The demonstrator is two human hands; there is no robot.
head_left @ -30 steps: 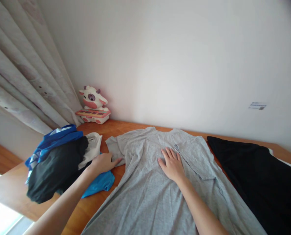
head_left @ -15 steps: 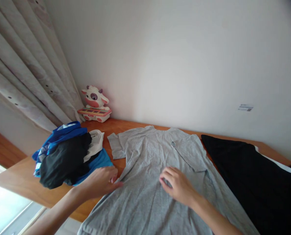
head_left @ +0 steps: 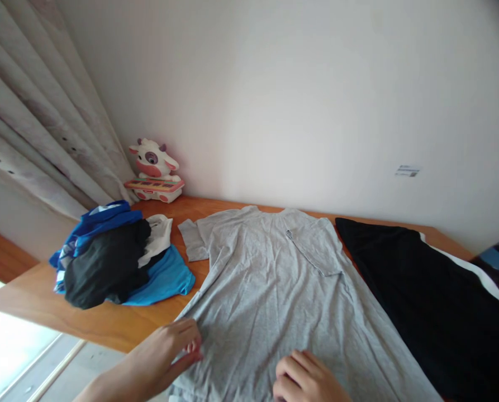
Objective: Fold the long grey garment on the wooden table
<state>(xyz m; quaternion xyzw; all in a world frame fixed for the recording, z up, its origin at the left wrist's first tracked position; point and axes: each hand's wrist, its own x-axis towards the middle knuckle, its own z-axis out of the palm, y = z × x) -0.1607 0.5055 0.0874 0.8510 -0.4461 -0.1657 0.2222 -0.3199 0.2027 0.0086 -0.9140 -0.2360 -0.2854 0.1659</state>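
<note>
A grey short-sleeved T-shirt (head_left: 257,290) lies spread on the wooden table, its neck toward the wall. The right-hand sleeve is folded inward over the body, while the left one sticks out sideways. At the shirt's lower left edge is my left hand (head_left: 167,357), its fingers bent and the thumb apart from them. My right hand (head_left: 305,379) rests low on the middle of the shirt with loosely bent fingers, partly cut off by the frame's bottom. No cloth shows bunched in either hand.
Left of the shirt is a pile of clothes (head_left: 107,262) in blue, black and white. A cow-shaped toy keyboard (head_left: 155,173) stands behind it by the curtain (head_left: 43,111). A black garment with a white stripe (head_left: 412,290) lies to the right. The wall (head_left: 274,111) bounds the table (head_left: 27,296).
Both hands have moved down the shirt toward its near end. The shirt stays laid out as before. The whole view has shifted slightly.
</note>
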